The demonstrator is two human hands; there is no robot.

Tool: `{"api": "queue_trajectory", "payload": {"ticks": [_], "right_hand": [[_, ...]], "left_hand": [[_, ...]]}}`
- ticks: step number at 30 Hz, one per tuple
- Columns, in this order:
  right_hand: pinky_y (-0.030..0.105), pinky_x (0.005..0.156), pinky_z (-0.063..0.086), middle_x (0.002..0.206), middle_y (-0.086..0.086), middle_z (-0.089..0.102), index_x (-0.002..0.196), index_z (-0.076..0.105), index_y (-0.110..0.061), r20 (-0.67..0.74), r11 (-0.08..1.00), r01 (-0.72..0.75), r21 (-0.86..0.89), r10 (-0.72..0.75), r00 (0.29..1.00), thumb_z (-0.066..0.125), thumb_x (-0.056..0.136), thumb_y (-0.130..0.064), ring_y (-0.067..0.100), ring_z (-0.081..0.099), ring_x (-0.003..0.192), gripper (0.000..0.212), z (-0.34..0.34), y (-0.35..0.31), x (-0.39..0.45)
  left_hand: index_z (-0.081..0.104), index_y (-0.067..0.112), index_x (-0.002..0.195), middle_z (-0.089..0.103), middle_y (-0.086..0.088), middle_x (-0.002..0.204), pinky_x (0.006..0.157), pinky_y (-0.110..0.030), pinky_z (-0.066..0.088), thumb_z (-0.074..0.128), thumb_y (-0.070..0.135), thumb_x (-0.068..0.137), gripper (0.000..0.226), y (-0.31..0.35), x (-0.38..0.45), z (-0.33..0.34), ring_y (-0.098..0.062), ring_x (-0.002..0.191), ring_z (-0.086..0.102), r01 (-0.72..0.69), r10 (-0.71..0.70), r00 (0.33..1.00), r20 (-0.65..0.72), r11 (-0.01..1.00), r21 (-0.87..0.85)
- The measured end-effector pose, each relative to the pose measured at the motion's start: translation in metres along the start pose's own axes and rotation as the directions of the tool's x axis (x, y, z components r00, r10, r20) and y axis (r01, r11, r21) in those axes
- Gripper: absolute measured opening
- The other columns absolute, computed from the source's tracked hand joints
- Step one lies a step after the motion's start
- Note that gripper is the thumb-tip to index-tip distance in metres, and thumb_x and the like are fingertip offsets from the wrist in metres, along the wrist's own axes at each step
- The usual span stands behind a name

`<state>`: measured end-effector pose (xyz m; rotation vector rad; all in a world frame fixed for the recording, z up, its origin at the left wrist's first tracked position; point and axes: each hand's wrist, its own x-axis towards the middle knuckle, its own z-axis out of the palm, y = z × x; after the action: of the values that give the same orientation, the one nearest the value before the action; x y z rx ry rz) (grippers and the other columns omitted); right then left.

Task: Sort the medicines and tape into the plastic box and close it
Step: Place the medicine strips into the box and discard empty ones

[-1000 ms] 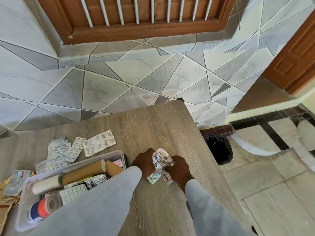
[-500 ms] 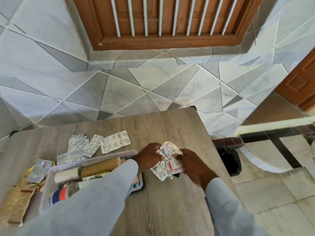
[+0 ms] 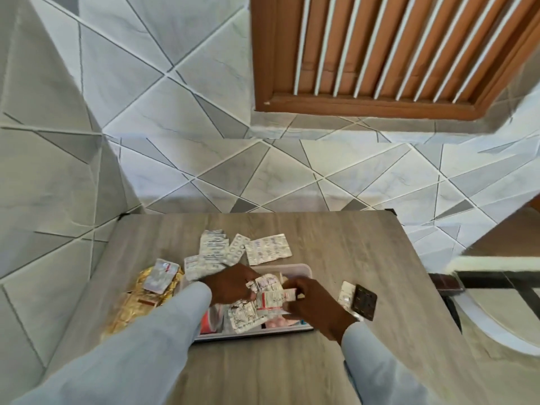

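My left hand [image 3: 230, 283] and my right hand [image 3: 314, 304] together hold a bunch of crumpled foil pill strips [image 3: 261, 299] just above the clear plastic box [image 3: 298, 268]. The box sits open in the middle of the wooden table [image 3: 336, 235], its contents mostly hidden by my hands and left sleeve; something red and pink shows inside. Loose blister packs [image 3: 267, 248] lie on the table behind the box. A silver strip [image 3: 160, 274] rests on gold foil packs [image 3: 137, 305] to the left.
A dark square pack [image 3: 363, 301] and a small white strip [image 3: 346, 293] lie right of the box. The table stands against a tiled wall, and its right edge drops to the floor. A wooden window frame [image 3: 380, 106] is above.
The view has swung left. Both hands have carried the pill strips from the table right of the box to over the box.
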<state>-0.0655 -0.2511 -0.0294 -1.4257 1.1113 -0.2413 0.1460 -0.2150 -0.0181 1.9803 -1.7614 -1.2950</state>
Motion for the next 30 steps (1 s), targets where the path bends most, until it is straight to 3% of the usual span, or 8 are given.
{"api": "queue_trajectory", "payload": {"ticks": [2,6,13,18,21,24,27,30], "right_hand": [[0.038,0.072,0.062,0.09,0.006,0.061,0.092,0.059,-0.011,-0.08,0.977,-0.021,-0.21,0.004,0.997,0.07,0.076,0.006,0.019,0.066,0.079,0.025,0.011,0.0,0.002],[0.03,0.08,0.055,0.094,-0.002,0.066,0.093,0.065,-0.021,-0.125,0.816,-0.068,-0.574,-0.006,0.992,0.081,0.071,-0.019,0.016,0.064,0.086,0.027,0.022,-0.005,0.001],[0.031,0.087,0.049,0.11,0.008,0.068,0.105,0.067,-0.015,-0.189,0.712,-0.168,-0.682,0.051,0.981,0.07,0.081,-0.029,0.025,0.063,0.102,0.027,0.036,-0.016,-0.001],[0.023,0.066,0.046,0.106,0.015,0.067,0.11,0.065,-0.006,-0.111,0.755,-0.154,-0.637,0.107,0.988,0.05,0.095,-0.02,0.03,0.065,0.095,0.025,0.038,-0.03,-0.005],[0.019,0.06,0.052,0.112,0.027,0.063,0.115,0.062,0.0,-0.025,0.796,-0.152,-0.586,0.17,0.985,0.051,0.093,-0.006,0.041,0.067,0.093,0.025,0.027,-0.032,-0.005],[0.028,0.068,0.06,0.108,0.015,0.067,0.111,0.066,-0.004,-0.015,0.794,-0.127,-0.595,0.147,0.989,0.061,0.087,-0.003,0.031,0.069,0.088,0.025,0.015,-0.025,0.0],[0.03,0.079,0.054,0.111,0.01,0.069,0.107,0.07,-0.012,-0.05,0.594,-0.041,-0.803,0.001,0.999,0.066,0.084,-0.017,0.028,0.067,0.097,0.024,0.009,-0.018,0.005],[0.038,0.09,0.051,0.119,0.01,0.066,0.114,0.064,-0.015,-0.06,0.4,-0.023,-0.916,-0.08,0.995,0.057,0.088,-0.023,0.031,0.063,0.108,0.028,0.023,-0.008,0.009]], "left_hand": [[0.058,0.014,0.127,0.058,-0.007,0.133,0.097,-0.032,0.048,0.065,0.005,0.082,0.047,-0.007,-0.002,0.003,-0.021,0.117,0.056,-0.012,0.012,1.0,-0.002,1.0,0.011],[0.048,0.021,0.136,0.043,-0.004,0.147,0.112,-0.032,0.032,0.057,0.008,0.088,0.051,-0.017,0.001,0.007,-0.021,0.135,0.039,-0.076,0.076,0.997,0.006,0.99,0.118],[0.037,0.037,0.142,0.034,0.001,0.153,0.115,-0.037,0.029,0.041,0.005,0.091,0.06,-0.025,-0.003,0.012,-0.023,0.139,0.035,-0.144,0.134,0.99,0.053,0.942,0.303],[0.031,0.031,0.144,0.039,-0.009,0.139,0.104,-0.044,0.039,0.047,0.006,0.088,0.062,-0.032,-0.01,0.017,-0.032,0.126,0.041,-0.153,0.169,0.985,0.019,0.835,0.529],[0.033,0.025,0.143,0.041,-0.011,0.136,0.101,-0.044,0.04,0.048,0.006,0.087,0.06,-0.029,-0.014,0.019,-0.033,0.122,0.042,-0.122,0.172,0.985,-0.024,0.786,0.606],[0.034,0.024,0.143,0.04,-0.01,0.14,0.105,-0.044,0.037,0.048,0.006,0.087,0.061,-0.03,-0.011,0.022,-0.031,0.126,0.04,-0.076,0.135,0.99,-0.048,0.779,0.622],[0.035,0.028,0.143,0.034,-0.01,0.146,0.109,-0.043,0.034,0.046,0.003,0.088,0.062,-0.022,-0.01,0.026,-0.031,0.13,0.036,-0.042,0.116,0.991,-0.074,0.767,0.64],[0.039,0.028,0.141,0.034,-0.01,0.145,0.11,-0.043,0.031,0.047,0.005,0.088,0.058,-0.027,-0.013,0.029,-0.032,0.13,0.036,-0.006,0.134,0.982,-0.13,0.719,0.695]]}}
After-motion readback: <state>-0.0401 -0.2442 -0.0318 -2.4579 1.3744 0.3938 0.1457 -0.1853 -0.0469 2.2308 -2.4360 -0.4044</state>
